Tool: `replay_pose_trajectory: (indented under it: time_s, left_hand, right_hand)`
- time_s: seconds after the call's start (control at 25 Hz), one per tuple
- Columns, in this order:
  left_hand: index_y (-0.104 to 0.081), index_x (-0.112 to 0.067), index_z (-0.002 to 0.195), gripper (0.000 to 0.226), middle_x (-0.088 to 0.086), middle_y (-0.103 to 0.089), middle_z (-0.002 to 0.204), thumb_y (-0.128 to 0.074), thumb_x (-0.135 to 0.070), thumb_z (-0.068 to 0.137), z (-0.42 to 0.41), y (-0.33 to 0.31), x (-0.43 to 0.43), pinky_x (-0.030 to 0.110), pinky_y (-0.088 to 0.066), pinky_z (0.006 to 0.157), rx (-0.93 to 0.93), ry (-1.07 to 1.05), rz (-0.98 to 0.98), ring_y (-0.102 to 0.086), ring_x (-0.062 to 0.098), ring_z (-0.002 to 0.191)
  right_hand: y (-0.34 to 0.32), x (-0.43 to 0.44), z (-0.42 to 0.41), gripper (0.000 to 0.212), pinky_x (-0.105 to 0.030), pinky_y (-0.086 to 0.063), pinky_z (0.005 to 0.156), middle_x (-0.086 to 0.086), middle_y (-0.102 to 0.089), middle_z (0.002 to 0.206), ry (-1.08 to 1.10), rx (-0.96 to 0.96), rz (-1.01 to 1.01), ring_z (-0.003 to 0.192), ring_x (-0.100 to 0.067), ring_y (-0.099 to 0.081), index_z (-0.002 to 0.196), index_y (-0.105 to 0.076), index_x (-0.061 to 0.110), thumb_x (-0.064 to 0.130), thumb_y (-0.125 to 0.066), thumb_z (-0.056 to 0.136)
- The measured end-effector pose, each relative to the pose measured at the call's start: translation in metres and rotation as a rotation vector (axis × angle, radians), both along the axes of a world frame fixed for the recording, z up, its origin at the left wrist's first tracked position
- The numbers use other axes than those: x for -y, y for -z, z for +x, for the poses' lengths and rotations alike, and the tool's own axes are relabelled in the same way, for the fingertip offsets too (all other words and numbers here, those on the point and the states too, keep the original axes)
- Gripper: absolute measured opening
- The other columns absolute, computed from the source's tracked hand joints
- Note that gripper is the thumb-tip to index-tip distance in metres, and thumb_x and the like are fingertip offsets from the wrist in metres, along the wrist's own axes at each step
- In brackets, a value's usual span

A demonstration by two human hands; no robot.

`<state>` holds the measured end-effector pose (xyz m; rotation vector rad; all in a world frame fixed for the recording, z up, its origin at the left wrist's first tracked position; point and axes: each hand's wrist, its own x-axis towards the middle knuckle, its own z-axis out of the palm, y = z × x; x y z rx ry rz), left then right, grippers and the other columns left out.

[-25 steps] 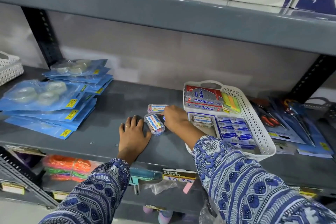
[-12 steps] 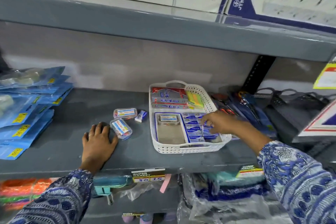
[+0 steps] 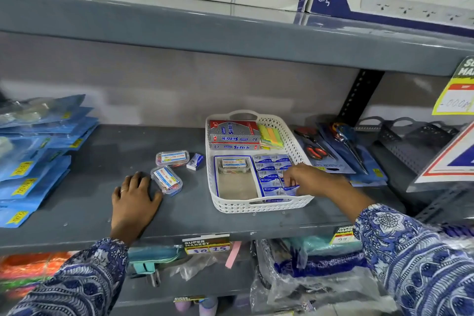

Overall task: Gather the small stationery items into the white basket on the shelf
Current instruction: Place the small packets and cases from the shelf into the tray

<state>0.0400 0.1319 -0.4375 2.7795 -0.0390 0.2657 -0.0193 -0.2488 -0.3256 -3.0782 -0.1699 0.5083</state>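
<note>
The white basket [image 3: 256,206] stands on the grey shelf [image 3: 102,208]. It holds red and silver Softek boxes [image 3: 233,133], coloured sticky notes [image 3: 272,136], a clear box [image 3: 233,164] and rows of small blue boxes [image 3: 268,170]. My right hand [image 3: 307,179] reaches into its front right corner, fingertips pinched on one small blue box. To the left of the basket lie two clear boxes [image 3: 172,158] [image 3: 166,180] and a small blue and white box [image 3: 195,161]. My left hand [image 3: 133,200] rests flat on the shelf beside the nearer clear box.
Stacked blue tape packs [image 3: 38,156] fill the shelf's left end. Scissor packs [image 3: 331,151] lie right of the basket, with grey baskets [image 3: 410,136] and a tilted sign [image 3: 451,159] beyond. The upper shelf [image 3: 230,41] carries power cord boxes overhead.
My right hand left the loose items on the shelf and moved right into the basket's front right corner. My left hand stayed flat on the shelf. The view shifted right.
</note>
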Motion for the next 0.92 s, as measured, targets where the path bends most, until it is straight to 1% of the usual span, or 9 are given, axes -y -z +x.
replay_pose_trajectory:
  time_s: [0.12, 0.28, 0.36, 0.48, 0.64, 0.72, 0.76, 0.84, 0.92]
  left_hand:
    - [-0.052, -0.013, 0.124, 0.045, 0.011, -0.045, 0.143, -0.05, -0.036, 0.086, 0.0, 0.001, 0.0, 0.052, -0.025, 0.11, 0.007, -0.001, -0.002, -0.035, 0.033, 0.134]
    - [-0.049, -0.014, 0.127, 0.046, 0.01, -0.043, 0.144, -0.051, -0.036, 0.086, -0.001, -0.003, 0.001, 0.051, -0.024, 0.111, -0.017, -0.001, -0.008, -0.033, 0.031, 0.136]
    - [-0.046, -0.015, 0.131, 0.05, 0.009, -0.04, 0.147, -0.049, -0.039, 0.087, -0.001, -0.004, 0.001, 0.049, -0.023, 0.113, -0.035, -0.005, -0.004, -0.03, 0.029, 0.138]
    - [-0.044, -0.015, 0.133, 0.053, 0.009, -0.038, 0.148, -0.047, -0.041, 0.087, -0.002, -0.004, 0.001, 0.048, -0.021, 0.113, -0.047, 0.003, 0.006, -0.028, 0.028, 0.139]
    - [-0.044, -0.016, 0.133, 0.052, 0.008, -0.038, 0.148, -0.046, -0.041, 0.088, -0.001, -0.003, 0.0, 0.048, -0.021, 0.114, -0.037, 0.004, -0.001, -0.028, 0.028, 0.139]
    - [-0.044, -0.016, 0.133, 0.054, 0.008, -0.038, 0.148, -0.044, -0.044, 0.087, -0.001, -0.003, 0.0, 0.048, -0.021, 0.114, -0.04, 0.004, -0.006, -0.028, 0.028, 0.139]
    - [-0.044, -0.016, 0.133, 0.056, 0.008, -0.038, 0.148, -0.042, -0.046, 0.086, -0.001, -0.003, 0.0, 0.048, -0.021, 0.113, -0.04, 0.005, -0.005, -0.028, 0.028, 0.139]
    - [-0.043, -0.016, 0.134, 0.059, 0.008, -0.038, 0.148, -0.039, -0.048, 0.085, 0.0, -0.002, 0.0, 0.048, -0.022, 0.113, -0.043, 0.006, 0.0, -0.028, 0.028, 0.139]
    - [-0.042, -0.016, 0.134, 0.056, 0.007, -0.037, 0.149, -0.042, -0.046, 0.087, 0.0, -0.002, 0.0, 0.048, -0.021, 0.114, -0.044, 0.01, 0.002, -0.027, 0.028, 0.139]
  right_hand:
    - [0.002, 0.004, 0.0, 0.014, -0.013, -0.039, 0.06, 0.005, -0.051, 0.075, 0.017, 0.009, 0.069, 0.071, -0.013, -0.049, 0.084, -0.068, 0.005, -0.007, -0.067, 0.076]
    - [0.006, 0.006, 0.001, 0.034, -0.004, -0.034, 0.053, 0.0, -0.057, 0.072, 0.057, -0.001, 0.089, 0.058, -0.001, -0.05, 0.062, -0.056, 0.021, -0.008, -0.063, 0.078]
    - [0.005, 0.004, 0.006, 0.026, -0.006, -0.036, 0.053, 0.006, -0.056, 0.063, 0.066, -0.012, 0.045, 0.056, 0.004, -0.048, 0.068, -0.061, 0.017, -0.006, -0.061, 0.078]
    - [0.002, -0.001, 0.015, 0.025, -0.017, -0.039, 0.054, 0.012, -0.049, 0.06, 0.07, -0.078, -0.053, 0.055, -0.003, -0.047, 0.073, -0.06, 0.017, -0.007, -0.064, 0.075]
    - [0.007, -0.012, 0.014, 0.037, -0.017, -0.025, 0.044, 0.005, -0.04, 0.058, 0.078, -0.094, -0.208, 0.049, -0.005, -0.035, 0.055, -0.043, 0.018, -0.011, -0.054, 0.074]
    - [0.002, -0.019, 0.015, 0.023, -0.02, -0.029, 0.049, -0.005, -0.048, 0.065, 0.094, -0.102, -0.236, 0.049, -0.011, -0.038, 0.06, -0.05, 0.008, -0.009, -0.049, 0.076]
    - [-0.004, -0.026, 0.02, 0.019, -0.021, -0.032, 0.054, -0.012, -0.054, 0.074, 0.108, -0.097, -0.226, 0.054, -0.017, -0.043, 0.063, -0.052, 0.002, -0.008, -0.047, 0.078]
    - [-0.022, -0.053, 0.037, 0.027, -0.024, -0.035, 0.058, -0.02, -0.059, 0.085, 0.117, -0.006, -0.132, 0.067, -0.022, -0.049, 0.057, -0.048, 0.004, -0.004, -0.046, 0.083]
    - [-0.034, -0.095, 0.062, 0.023, -0.026, -0.04, 0.063, -0.024, -0.067, 0.087, 0.07, 0.174, 0.074, 0.073, -0.023, -0.055, 0.065, -0.059, 0.003, 0.0, -0.049, 0.085]
